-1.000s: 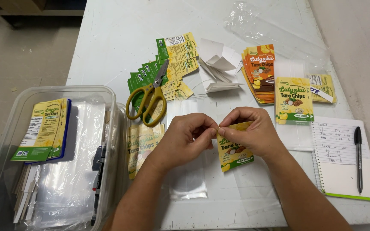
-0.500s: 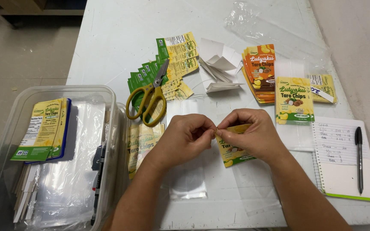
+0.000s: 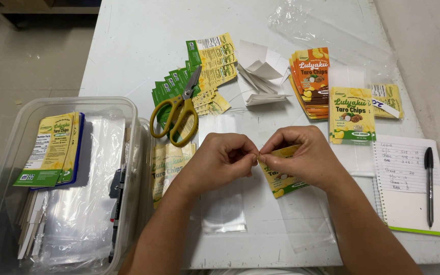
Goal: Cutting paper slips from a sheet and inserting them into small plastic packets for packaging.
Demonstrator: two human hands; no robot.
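Both hands meet in the middle of the white table [image 3: 128, 56]. The left hand [image 3: 220, 162] has its fingers curled in, thumb & pointer pinched tight at the top edge of a small yellow label [image 3: 281, 183]. The right hand [image 3: 304, 158] pinches the same edge from the other side, fingers closed on it too. The fingertips of both hands nearly touch. Most of the label is hidden behind the right hand; only its lower part sticks out, w/ a green strip at the bottom.

Under the hands lie clear plastic bags [image 3: 224, 211], flat on the table & hard to see. Just left of the left hand is a little pile of yellow packs [image 3: 166, 165]. Above that sit scissors [image 3: 179, 112] w/ yellow handles, resting on a fan of green and yellow labels [image 3: 207, 66]. Next to them is a heap of folded white paper [image 3: 263, 71].

To the right are an orange stack [image 3: 311, 81] of labels & a yellow stack [image 3: 351, 114], near each other. Further right, a notebook [image 3: 408, 198] w/ a green edge lies open, a black pen [image 3: 429, 186] on top of it.

On the left, off the table side, a clear plastic bin [image 3: 6, 168] holds more bags & a bundle of yellow cards [image 3: 52, 147]. Big crinkly clear plastic [image 3: 327, 25] sits at the far end of the table. Nothing blocks the hands.
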